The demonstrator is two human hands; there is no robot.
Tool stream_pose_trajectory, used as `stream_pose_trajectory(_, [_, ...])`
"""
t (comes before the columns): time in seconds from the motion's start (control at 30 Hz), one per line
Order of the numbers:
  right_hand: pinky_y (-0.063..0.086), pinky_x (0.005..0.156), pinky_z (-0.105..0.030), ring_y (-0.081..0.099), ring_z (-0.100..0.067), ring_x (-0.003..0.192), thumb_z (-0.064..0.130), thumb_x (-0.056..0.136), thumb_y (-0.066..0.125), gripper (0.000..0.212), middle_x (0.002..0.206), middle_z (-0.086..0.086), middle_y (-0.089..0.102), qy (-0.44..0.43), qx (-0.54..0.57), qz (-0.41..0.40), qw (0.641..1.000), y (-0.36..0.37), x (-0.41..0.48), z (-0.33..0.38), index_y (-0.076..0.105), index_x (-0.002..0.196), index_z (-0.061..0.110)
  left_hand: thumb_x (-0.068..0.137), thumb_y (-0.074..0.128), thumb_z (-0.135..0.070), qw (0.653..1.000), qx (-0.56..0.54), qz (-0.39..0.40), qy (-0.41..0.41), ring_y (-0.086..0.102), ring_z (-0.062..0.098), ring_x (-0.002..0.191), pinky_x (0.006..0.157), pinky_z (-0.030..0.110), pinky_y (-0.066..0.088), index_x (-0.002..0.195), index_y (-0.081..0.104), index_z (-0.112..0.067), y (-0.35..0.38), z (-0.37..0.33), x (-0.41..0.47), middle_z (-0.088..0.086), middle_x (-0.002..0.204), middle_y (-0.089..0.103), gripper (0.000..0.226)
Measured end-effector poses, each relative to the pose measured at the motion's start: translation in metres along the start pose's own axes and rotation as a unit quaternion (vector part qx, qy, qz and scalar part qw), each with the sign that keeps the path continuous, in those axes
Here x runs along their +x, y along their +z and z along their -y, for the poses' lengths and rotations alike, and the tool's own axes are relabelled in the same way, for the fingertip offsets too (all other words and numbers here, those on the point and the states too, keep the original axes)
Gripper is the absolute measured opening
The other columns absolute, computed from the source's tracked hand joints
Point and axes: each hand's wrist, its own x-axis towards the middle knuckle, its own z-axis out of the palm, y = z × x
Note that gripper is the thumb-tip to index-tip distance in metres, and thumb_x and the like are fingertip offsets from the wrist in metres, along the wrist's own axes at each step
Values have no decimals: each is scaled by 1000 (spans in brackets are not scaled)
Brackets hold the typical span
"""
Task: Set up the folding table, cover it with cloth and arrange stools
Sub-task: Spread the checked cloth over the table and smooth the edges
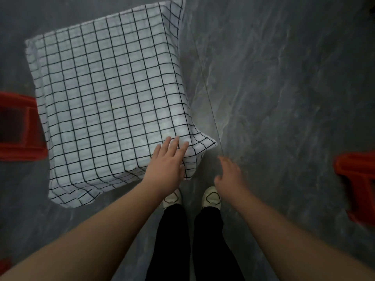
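Cloth [109, 94] is the big thing we see. It is white, with thin black lines that make little squares. It lies spread out flat, and its edges hang down on every side that shows. What holds it up is hidden under it.

Our left hand [166, 161] rests on the cloth, near the corner closest to us. Its grip is wide: the fingers are straight, lie flat on the cloth and pinch nothing.

Our right hand [229, 175] is in the air just beside that same corner and does not touch the cloth. It looks blurry. Its grip is wide and loose too, with the fingers a little spread, and it holds nothing.

The left stool [20, 126] is red and sits right by the hanging left edge of the cloth. We cannot tell if they touch. Only part of this stool shows. The right stool [357, 183] is red too and sits well apart from the cloth, on its right side. It is also cut off.

Grey floor [284, 78] with pale streaks lies all around the cloth. A thin floor line [211, 110] runs past the right side of the cloth. Our two pale shoes [212, 197] stand on the floor just beside the near corner of the cloth, with black trousers [207, 240] above them.
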Motion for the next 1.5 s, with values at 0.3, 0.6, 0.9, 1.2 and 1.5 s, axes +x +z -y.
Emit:
stream_pose_trajectory(0.3, [43,109,-46,48,-24,131,-3,77,62,74,144,-11,51,93,332,3,939,42,102,-6,44,146,17,88,58,-45,990,51,-50,118,-4,36,152,116,69,6,146,39,-36,37,28,55,13,165,14,61])
stream_pose_trajectory(0.6, [47,92,-56,59,-43,106,-29,77,43,54,117,-39,59,94,515,42,851,43,142,1,54,127,-12,92,54,-43,989,47,-60,129,-3,39,152,112,74,7,131,51,-34,59,38,66,13,165,15,40])
stream_pose_trajectory(0.9, [52,68,-30,67,-14,73,4,78,61,17,76,0,71,37,467,-8,884,23,116,-16,67,93,5,95,56,-42,990,19,-59,123,-6,38,152,113,73,2,134,50,-33,60,37,65,11,166,11,40])
stream_pose_trajectory(1.2, [58,86,-51,70,-36,99,12,84,68,30,111,-24,71,129,528,40,839,31,91,-50,68,113,3,96,48,-45,992,22,-54,116,-10,38,152,113,73,-1,141,43,-37,57,36,64,12,166,8,47])
stream_pose_trajectory(1.5, [60,65,-36,69,-26,81,28,77,65,43,97,-11,71,228,718,102,649,51,52,-67,60,116,12,93,50,-43,987,87,-47,123,-10,37,152,107,79,-2,142,44,-35,62,26,64,11,167,6,50])
